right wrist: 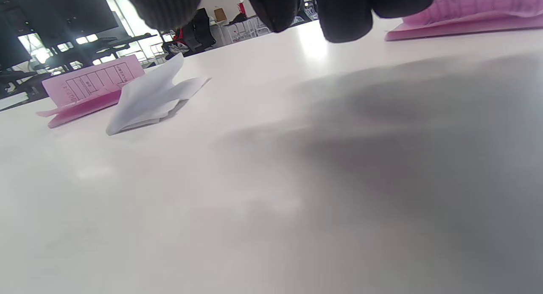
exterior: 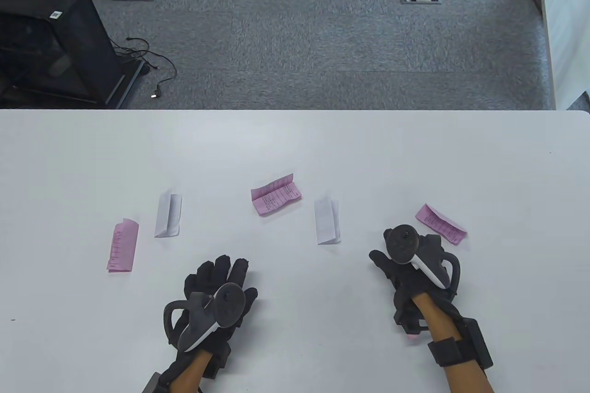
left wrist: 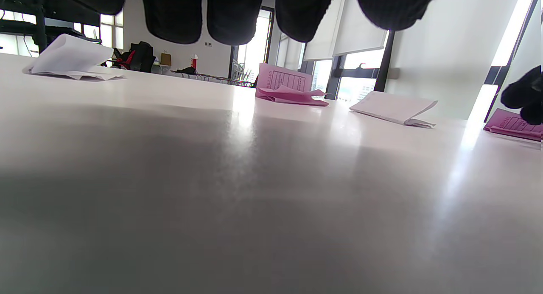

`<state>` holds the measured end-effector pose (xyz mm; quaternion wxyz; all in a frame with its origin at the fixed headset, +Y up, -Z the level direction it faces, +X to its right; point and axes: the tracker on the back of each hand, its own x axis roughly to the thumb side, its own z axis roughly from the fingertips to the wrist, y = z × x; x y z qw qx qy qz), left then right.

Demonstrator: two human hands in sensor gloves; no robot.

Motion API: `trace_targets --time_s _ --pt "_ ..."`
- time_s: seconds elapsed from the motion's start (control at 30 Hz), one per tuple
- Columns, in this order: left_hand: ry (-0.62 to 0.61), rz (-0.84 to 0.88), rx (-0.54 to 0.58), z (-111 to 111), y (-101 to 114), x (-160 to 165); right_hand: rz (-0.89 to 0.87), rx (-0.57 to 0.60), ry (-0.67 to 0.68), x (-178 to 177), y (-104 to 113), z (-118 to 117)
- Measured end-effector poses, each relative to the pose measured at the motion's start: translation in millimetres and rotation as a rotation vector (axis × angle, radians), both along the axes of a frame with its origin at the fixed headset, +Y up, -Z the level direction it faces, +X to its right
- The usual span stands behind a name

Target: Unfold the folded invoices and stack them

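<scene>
Five folded invoices spread across white table (exterior: 295, 144), none stacked: three pink (exterior: 123, 246) (exterior: 275, 193) (exterior: 440, 223), two white (exterior: 168, 214) (exterior: 327, 221). Left hand (exterior: 216, 294) flat, fingers extended, empty. Right hand (exterior: 410, 268) near rightmost pink; finger state unclear.

Left hand in a black sensor glove (exterior: 216, 287), at 7 o'clock: palm down, fingers extended toward 12 o'clock, holding nothing. Right hand in a black sensor glove (exterior: 405, 268), at 5 o'clock: fingers hidden beneath its tracker, thumb toward 9 o'clock; grip indeterminate.
</scene>
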<state>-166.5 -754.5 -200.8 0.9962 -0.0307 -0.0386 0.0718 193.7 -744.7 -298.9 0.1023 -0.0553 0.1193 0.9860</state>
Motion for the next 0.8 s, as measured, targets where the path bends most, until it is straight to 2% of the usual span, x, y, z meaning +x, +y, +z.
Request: trace_targets --time_s 0.23,0.37,0.5,0.63,0.7,0.8 --pt "-0.02 0.016 -0.015 0 -1 1 -0.057 -0.036 -0.075 -40 -11 -31" --pt "-0.019 0.027 -0.017 0 -1 1 -0.028 -0.026 -0.098 -66 -15 -43" --pt "-0.022 0.025 -0.026 0 -3 2 0.029 0.004 -0.101 -92 -17 -50" --pt "-0.017 0.026 -0.036 -2 -5 1 0.157 -0.022 -0.079 -109 -25 -53" --pt "-0.015 0.03 -0.039 -2 -5 1 0.221 0.024 -0.075 -115 -28 -52" --pt "-0.014 0.026 -0.041 -2 -5 2 0.228 0.061 -0.066 -119 -30 -50"
